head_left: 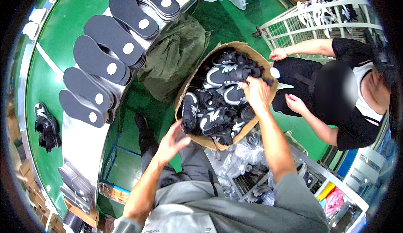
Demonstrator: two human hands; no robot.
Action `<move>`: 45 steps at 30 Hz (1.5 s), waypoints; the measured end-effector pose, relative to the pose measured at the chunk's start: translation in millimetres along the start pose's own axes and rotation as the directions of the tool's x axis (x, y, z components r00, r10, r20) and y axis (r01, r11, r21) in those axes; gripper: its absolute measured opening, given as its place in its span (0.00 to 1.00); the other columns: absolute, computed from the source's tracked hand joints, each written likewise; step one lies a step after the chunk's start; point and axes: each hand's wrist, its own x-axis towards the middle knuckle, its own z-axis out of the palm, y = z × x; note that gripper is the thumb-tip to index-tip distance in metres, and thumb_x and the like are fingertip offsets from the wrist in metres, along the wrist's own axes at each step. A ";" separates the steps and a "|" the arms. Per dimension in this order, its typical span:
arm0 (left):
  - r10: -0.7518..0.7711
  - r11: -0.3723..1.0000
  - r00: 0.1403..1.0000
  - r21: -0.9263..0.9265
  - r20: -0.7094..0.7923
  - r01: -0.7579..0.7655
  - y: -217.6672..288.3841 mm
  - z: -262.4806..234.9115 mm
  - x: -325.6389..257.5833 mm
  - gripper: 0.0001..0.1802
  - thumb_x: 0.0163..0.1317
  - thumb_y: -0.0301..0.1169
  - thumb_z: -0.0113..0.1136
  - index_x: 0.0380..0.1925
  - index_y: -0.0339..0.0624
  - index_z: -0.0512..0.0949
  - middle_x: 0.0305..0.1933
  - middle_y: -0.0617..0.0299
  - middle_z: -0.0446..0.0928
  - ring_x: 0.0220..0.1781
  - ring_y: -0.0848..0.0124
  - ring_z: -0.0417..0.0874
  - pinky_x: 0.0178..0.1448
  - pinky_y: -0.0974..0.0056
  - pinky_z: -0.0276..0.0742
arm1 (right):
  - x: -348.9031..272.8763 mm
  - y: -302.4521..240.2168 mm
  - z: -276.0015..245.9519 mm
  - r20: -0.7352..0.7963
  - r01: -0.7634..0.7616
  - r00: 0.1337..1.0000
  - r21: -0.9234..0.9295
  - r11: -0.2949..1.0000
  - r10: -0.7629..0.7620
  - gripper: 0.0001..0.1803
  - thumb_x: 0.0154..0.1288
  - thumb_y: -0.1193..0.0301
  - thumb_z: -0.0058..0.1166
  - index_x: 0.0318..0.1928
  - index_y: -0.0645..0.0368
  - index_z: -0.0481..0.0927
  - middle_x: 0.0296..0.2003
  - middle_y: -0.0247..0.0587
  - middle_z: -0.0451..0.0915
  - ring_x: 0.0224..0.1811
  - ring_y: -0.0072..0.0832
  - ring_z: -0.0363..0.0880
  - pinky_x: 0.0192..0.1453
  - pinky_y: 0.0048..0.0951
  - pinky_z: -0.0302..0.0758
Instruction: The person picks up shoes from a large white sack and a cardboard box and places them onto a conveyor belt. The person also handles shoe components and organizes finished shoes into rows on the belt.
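A large cardboard box (181, 102) in front of me holds a jumble of black sneakers with white-grey soles and trim. My right hand (257, 92) reaches into it, its fingers bent onto the heel end of a black sneaker (226, 75) near the top of the pile. Part of that grip is hidden behind the hand. At the box's near left rim hovers my left hand (171, 142), thumb and fingers apart and nothing in it. The closest shoe to it is an upright sneaker (190, 112) against the left wall.
Stacked dark insoles (103, 58) line a white bench on the left, with a pair of shoes (45, 126) beyond. A green sack (172, 58) lies behind the box. To the right sits another person (352, 136), near a white wire cart (289, 29). Plastic bags (247, 151) lie close by.
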 end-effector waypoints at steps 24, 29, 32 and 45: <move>0.037 0.998 0.949 -0.060 0.313 -0.019 72.8 -27.5 -14.8 0.49 0.55 0.32 0.74 0.74 0.47 0.56 0.56 0.53 0.77 0.55 0.67 0.79 0.63 0.61 0.74 | -207.2 -75.2 -43.0 0.631 -0.360 0.773 0.522 0.774 -0.066 0.24 0.64 0.53 0.60 0.22 0.61 0.78 0.14 0.33 0.70 0.12 0.21 0.61 0.14 0.28 0.53; 0.022 0.938 0.929 -0.329 0.369 0.109 77.5 -55.4 -28.5 0.39 0.62 0.32 0.68 0.71 0.46 0.61 0.57 0.60 0.76 0.56 0.69 0.79 0.63 0.63 0.76 | -221.7 -125.7 -90.1 0.823 -0.496 0.522 0.506 0.706 -0.223 0.25 0.70 0.55 0.53 0.18 0.55 0.69 0.12 0.29 0.66 0.10 0.17 0.58 0.12 0.23 0.50; -0.008 0.935 0.928 -0.326 0.373 0.139 84.8 -72.4 -32.6 0.30 0.63 0.32 0.66 0.65 0.44 0.68 0.54 0.61 0.78 0.53 0.71 0.81 0.60 0.64 0.79 | -217.9 -146.9 -113.0 0.825 -0.407 0.488 0.503 0.762 -0.284 0.23 0.70 0.60 0.53 0.19 0.60 0.71 0.13 0.33 0.68 0.11 0.21 0.61 0.14 0.28 0.57; 0.341 0.918 0.937 -0.241 0.078 -0.314 126.7 -186.0 -142.5 0.24 0.61 0.27 0.66 0.57 0.41 0.73 0.37 0.63 0.81 0.37 0.78 0.80 0.41 0.71 0.78 | -280.5 -279.3 -137.8 0.028 0.739 0.673 -0.006 0.674 -0.739 0.20 0.60 0.55 0.62 0.24 0.59 0.82 0.22 0.48 0.80 0.30 0.45 0.81 0.34 0.43 0.76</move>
